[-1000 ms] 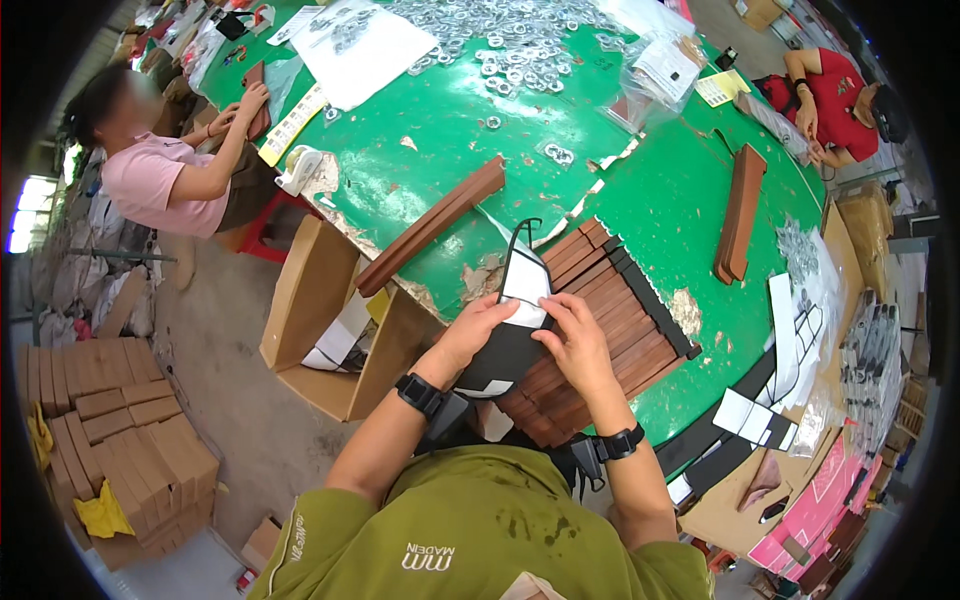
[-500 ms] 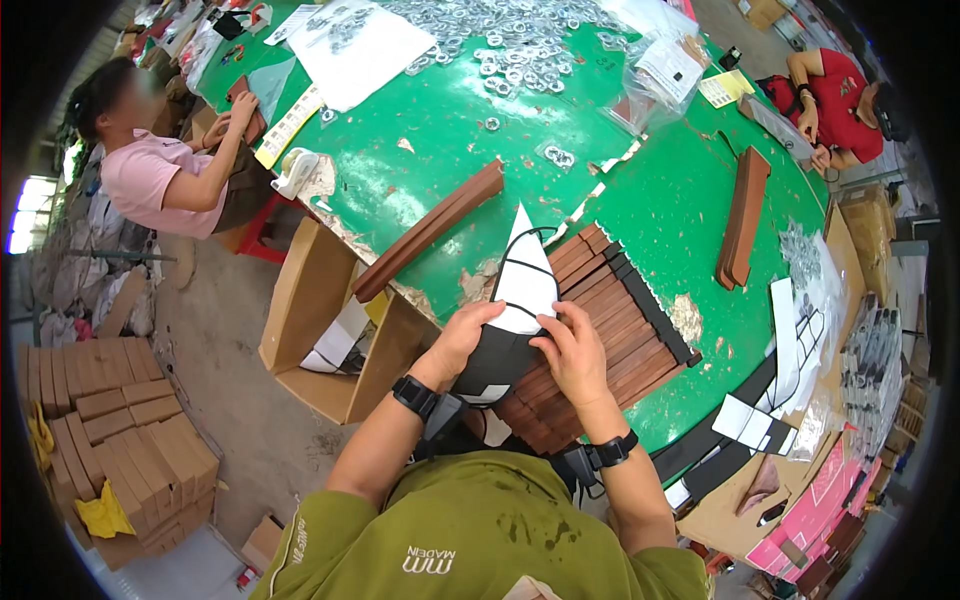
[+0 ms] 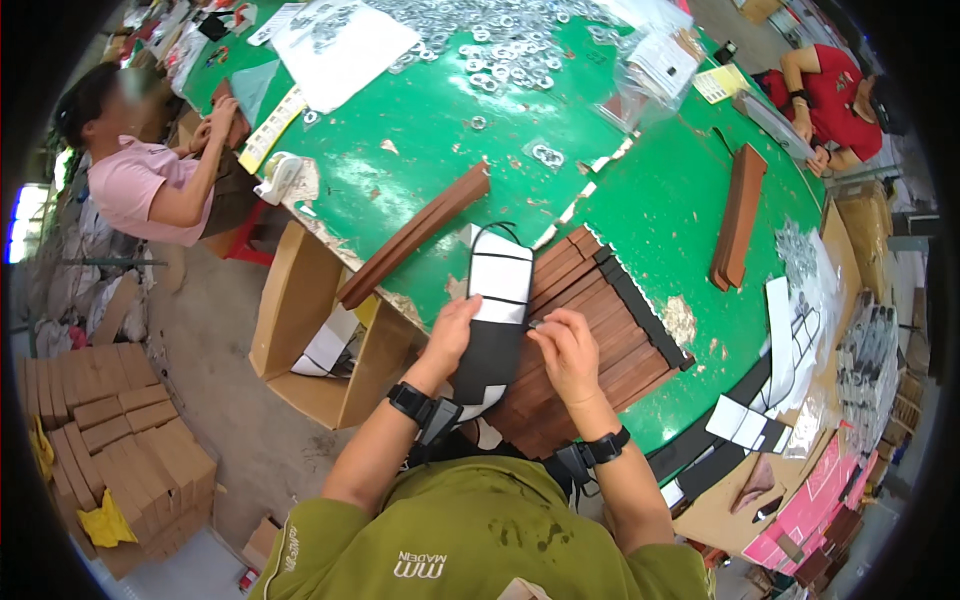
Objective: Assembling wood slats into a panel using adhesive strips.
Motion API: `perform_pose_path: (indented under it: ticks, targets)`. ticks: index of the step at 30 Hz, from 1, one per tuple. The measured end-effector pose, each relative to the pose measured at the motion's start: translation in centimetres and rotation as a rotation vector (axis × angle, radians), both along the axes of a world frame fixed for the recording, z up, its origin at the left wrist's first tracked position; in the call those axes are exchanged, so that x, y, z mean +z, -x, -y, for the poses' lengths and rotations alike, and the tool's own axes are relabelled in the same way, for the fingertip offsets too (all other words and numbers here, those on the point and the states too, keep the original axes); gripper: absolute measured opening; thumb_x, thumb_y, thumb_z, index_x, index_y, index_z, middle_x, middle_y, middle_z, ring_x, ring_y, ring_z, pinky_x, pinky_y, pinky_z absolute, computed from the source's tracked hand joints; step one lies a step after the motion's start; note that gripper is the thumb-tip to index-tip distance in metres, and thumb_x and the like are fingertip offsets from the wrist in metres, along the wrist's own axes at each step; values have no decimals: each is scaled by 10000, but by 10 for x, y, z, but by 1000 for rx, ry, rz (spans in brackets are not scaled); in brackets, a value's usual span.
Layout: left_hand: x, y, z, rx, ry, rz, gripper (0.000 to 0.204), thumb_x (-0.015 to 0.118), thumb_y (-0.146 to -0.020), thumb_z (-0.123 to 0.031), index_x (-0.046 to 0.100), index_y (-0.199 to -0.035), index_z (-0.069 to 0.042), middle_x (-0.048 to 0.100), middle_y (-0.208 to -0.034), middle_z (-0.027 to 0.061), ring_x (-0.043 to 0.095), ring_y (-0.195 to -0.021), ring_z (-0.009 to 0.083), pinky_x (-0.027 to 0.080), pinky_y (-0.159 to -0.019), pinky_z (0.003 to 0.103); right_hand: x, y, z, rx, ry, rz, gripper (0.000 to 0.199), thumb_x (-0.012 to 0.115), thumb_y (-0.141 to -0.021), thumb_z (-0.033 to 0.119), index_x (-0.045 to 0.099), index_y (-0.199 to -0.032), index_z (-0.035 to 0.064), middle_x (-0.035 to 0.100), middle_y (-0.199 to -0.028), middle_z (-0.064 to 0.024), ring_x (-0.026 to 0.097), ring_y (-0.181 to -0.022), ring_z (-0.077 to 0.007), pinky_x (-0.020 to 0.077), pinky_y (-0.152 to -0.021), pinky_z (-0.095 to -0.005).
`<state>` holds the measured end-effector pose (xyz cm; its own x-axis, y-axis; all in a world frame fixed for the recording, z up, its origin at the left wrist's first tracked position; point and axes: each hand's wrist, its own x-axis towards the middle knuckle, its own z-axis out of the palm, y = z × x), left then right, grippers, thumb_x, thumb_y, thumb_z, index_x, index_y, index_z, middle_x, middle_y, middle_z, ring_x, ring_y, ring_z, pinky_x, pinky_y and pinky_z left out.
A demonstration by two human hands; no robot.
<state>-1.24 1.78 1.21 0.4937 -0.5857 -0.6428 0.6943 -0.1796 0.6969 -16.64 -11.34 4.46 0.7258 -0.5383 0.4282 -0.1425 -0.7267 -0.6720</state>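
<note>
My left hand (image 3: 452, 335) is closed on the left edge of a long black-and-white flat piece (image 3: 496, 348). The piece is black at its lower half and white above, with thin black cords crossing the white part and a loop at its top. My right hand (image 3: 568, 355) is just off its right edge, thumb and fingers pinched on a small dark bit I cannot make out. Under and beside the piece lies a stack of reddish-brown strips (image 3: 600, 335), with black ones along its right side.
Beyond my hands, a long brown strip (image 3: 415, 235) overhangs the green table (image 3: 420, 150). Brown pieces (image 3: 738, 215) lie at right; metal rings (image 3: 500, 55) at the back. An open cardboard box (image 3: 285, 310) is at left. Two people sit across, one per side.
The far end of the black-and-white piece has gone from a pointed look to a squared one, tipping left. My right hand has come off it and now pinches beside its edge.
</note>
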Motion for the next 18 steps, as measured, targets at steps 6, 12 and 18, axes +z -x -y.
perform_pose_path:
  ticks: [6,12,18]
  targets:
    - [-38,-9,-8,-140,-73,199,303,553,-1005,-244,641,-1084,35,704,-947,78,654,-792,128,517,-720,249,-7,-14,33,-246,-238,-94,353,724,-829,17,569,-1146,22,559,-1037,-136,593,-715,-215,510,-648,-333]
    - [-41,-8,-5,-162,-139,344,305,558,-1000,-244,657,-1052,39,698,-933,61,632,-781,109,501,-721,244,-29,-20,84,-307,-53,-170,469,727,-807,47,593,-1257,60,549,-1180,-158,538,-1099,-342,443,-942,-430]
    - [-40,-7,-7,-151,-138,274,312,569,-994,-248,666,-1034,46,696,-907,49,619,-770,99,494,-727,241,-50,-31,93,-340,146,-323,501,747,-818,154,590,-1288,79,546,-1277,-148,487,-1207,-339,336,-1047,-483]
